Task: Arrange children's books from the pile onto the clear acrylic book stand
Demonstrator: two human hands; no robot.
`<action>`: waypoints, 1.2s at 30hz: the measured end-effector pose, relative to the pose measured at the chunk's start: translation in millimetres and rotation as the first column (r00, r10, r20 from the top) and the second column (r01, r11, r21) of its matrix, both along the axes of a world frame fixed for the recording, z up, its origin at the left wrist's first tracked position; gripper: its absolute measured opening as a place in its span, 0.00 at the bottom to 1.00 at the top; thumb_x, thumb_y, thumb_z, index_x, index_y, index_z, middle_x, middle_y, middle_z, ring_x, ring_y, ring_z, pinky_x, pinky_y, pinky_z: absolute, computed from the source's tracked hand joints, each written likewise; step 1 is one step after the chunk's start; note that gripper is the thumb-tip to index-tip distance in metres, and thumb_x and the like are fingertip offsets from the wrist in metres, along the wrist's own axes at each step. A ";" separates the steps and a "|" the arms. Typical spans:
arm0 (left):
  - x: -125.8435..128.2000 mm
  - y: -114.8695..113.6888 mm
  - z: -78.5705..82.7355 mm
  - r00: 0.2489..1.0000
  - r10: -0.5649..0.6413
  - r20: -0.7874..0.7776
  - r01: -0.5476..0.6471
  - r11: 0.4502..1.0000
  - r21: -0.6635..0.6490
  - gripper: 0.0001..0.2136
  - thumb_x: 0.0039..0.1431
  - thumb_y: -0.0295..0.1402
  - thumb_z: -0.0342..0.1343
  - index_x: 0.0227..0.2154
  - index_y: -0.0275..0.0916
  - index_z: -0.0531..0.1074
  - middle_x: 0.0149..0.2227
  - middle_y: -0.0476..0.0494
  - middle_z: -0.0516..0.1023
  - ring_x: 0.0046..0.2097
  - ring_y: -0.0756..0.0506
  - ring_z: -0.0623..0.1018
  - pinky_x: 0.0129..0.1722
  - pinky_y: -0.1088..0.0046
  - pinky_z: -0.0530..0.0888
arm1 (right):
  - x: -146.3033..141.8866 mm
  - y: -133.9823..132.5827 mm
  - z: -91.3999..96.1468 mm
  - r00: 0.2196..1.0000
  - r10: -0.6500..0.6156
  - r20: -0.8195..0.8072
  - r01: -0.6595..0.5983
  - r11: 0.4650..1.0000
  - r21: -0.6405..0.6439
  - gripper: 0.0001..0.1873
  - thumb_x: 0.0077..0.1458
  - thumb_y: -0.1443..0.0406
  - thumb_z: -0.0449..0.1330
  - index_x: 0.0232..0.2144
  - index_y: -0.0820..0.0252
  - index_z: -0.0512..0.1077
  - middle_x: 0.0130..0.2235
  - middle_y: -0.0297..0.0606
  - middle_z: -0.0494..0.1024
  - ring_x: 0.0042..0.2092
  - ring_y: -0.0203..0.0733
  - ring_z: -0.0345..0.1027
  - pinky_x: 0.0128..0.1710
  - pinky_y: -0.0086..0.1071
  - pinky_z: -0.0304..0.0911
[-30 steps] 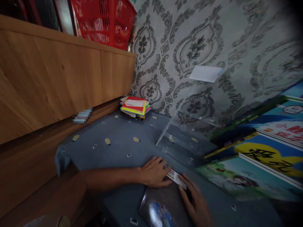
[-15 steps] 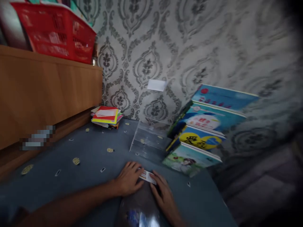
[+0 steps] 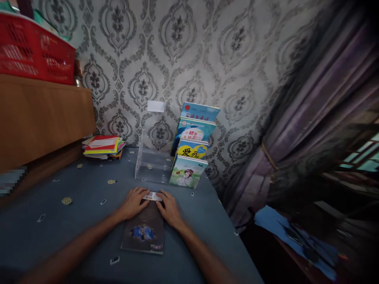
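A dark booklet (image 3: 144, 233) with a blue picture lies flat on the blue cloth (image 3: 83, 205) in front of me. My left hand (image 3: 132, 203) rests on its upper left corner, fingers curled against a small white and red strip (image 3: 152, 196) at the booklet's top edge. On the upper right corner lies my right hand (image 3: 169, 208), its fingertips on the same strip. Both hands press down on the booklet's top edge.
A clear acrylic stand (image 3: 151, 163) holds several tiered picture books (image 3: 191, 152) just behind my hands, against the patterned wall. A stack of coloured books (image 3: 102, 146) lies at back left below a wooden board (image 3: 44, 114) with a red basket (image 3: 32, 49). Purple curtain (image 3: 296, 130) hangs right.
The view has swung right and pulled back, so the curtain and the whole booklet now show. Both hands stay on the booklet's top edge and the strip.
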State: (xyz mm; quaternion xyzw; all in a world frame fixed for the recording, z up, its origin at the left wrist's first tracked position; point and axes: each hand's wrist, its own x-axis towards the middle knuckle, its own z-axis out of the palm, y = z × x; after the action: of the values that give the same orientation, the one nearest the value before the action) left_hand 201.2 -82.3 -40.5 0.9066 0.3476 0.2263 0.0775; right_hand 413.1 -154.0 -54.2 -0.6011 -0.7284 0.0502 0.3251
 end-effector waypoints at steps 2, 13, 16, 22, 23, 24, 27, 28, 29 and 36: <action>4.1 -4.1 1.8 1.000 0.026 -0.015 -0.026 1.000 0.002 0.19 0.66 0.37 0.50 0.58 0.40 0.71 0.57 0.38 0.75 0.56 0.38 0.73 0.57 0.57 0.69 | 3.5 -1.3 4.0 1.000 0.005 0.016 -0.005 1.000 -0.024 0.20 0.63 0.62 0.55 0.56 0.57 0.73 0.61 0.49 0.72 0.63 0.53 0.64 0.62 0.51 0.59; 28.7 -21.1 9.9 0.997 0.052 -0.052 -0.051 0.998 0.025 0.18 0.66 0.35 0.49 0.56 0.39 0.72 0.56 0.37 0.75 0.57 0.38 0.73 0.58 0.54 0.68 | 28.0 1.3 -2.8 1.000 0.001 0.010 0.000 1.000 -0.015 0.20 0.60 0.65 0.57 0.55 0.58 0.74 0.60 0.50 0.73 0.62 0.53 0.66 0.61 0.50 0.61; 28.3 -19.5 10.8 0.998 0.006 -0.056 -0.002 0.997 0.073 0.17 0.65 0.33 0.51 0.55 0.39 0.73 0.57 0.37 0.74 0.59 0.38 0.72 0.61 0.53 0.66 | 28.4 2.6 -7.4 1.000 0.012 0.013 -0.012 1.000 0.029 0.21 0.60 0.66 0.56 0.54 0.61 0.74 0.60 0.51 0.73 0.63 0.54 0.65 0.62 0.50 0.61; 29.5 -15.2 3.1 0.996 -0.090 -0.017 0.091 0.990 0.105 0.16 0.66 0.30 0.49 0.53 0.42 0.73 0.57 0.39 0.76 0.57 0.40 0.75 0.60 0.55 0.70 | 29.4 2.1 -13.6 0.999 0.041 -0.008 -0.039 0.991 0.131 0.19 0.59 0.66 0.57 0.53 0.58 0.75 0.58 0.48 0.76 0.61 0.53 0.68 0.62 0.52 0.62; 29.5 -14.8 1.6 0.996 -0.088 -0.007 0.088 0.992 0.095 0.16 0.66 0.30 0.49 0.54 0.42 0.73 0.57 0.39 0.76 0.57 0.41 0.76 0.60 0.56 0.71 | 29.2 0.8 -12.2 0.999 0.046 -0.007 -0.044 0.990 0.135 0.19 0.59 0.66 0.58 0.53 0.58 0.75 0.58 0.48 0.76 0.61 0.53 0.68 0.61 0.52 0.62; 29.3 -14.3 0.3 0.996 -0.085 0.002 0.084 0.993 0.086 0.16 0.66 0.30 0.49 0.54 0.42 0.73 0.57 0.39 0.76 0.57 0.41 0.75 0.59 0.57 0.72 | 28.9 -0.9 -9.9 0.999 0.050 -0.003 -0.049 0.990 0.130 0.19 0.59 0.66 0.59 0.53 0.57 0.75 0.58 0.48 0.76 0.61 0.53 0.68 0.61 0.52 0.62; 28.5 -12.4 -2.8 0.996 -0.088 0.024 0.086 0.994 0.073 0.17 0.66 0.30 0.49 0.55 0.43 0.72 0.57 0.40 0.76 0.58 0.41 0.75 0.60 0.57 0.71 | 26.9 -6.8 0.8 0.997 0.067 0.029 -0.069 0.994 0.088 0.20 0.59 0.64 0.60 0.54 0.56 0.74 0.59 0.48 0.74 0.61 0.53 0.66 0.61 0.51 0.62; 28.3 -11.7 -3.4 0.995 -0.091 0.027 0.089 0.994 0.071 0.17 0.66 0.31 0.49 0.55 0.43 0.72 0.57 0.40 0.76 0.58 0.41 0.75 0.60 0.57 0.71 | 25.9 -8.5 4.8 0.997 0.073 0.040 -0.076 0.994 0.073 0.21 0.59 0.63 0.60 0.55 0.55 0.74 0.59 0.47 0.74 0.61 0.53 0.66 0.61 0.51 0.62; 28.2 -11.0 -3.6 0.995 -0.095 0.028 0.093 0.993 0.068 0.17 0.66 0.31 0.48 0.55 0.42 0.72 0.57 0.40 0.76 0.58 0.41 0.75 0.60 0.56 0.71 | 24.8 -9.8 8.5 0.996 0.077 0.047 -0.080 0.995 0.059 0.21 0.60 0.63 0.60 0.55 0.54 0.74 0.59 0.47 0.74 0.62 0.53 0.66 0.62 0.51 0.61; 26.7 -10.5 6.6 0.993 -0.115 -0.021 0.116 0.993 0.030 0.17 0.66 0.30 0.48 0.55 0.39 0.72 0.57 0.37 0.76 0.58 0.40 0.74 0.61 0.56 0.69 | 19.2 -8.3 19.7 0.995 0.073 0.067 -0.069 0.996 -0.060 0.21 0.61 0.63 0.59 0.56 0.56 0.73 0.60 0.47 0.73 0.62 0.53 0.64 0.62 0.51 0.59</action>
State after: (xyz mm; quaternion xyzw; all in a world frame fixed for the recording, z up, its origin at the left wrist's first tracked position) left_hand 227.9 -92.8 -33.9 0.9284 0.2918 0.2181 0.0729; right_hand 432.3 -162.2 -34.5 -0.5853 -0.7583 0.0618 0.2804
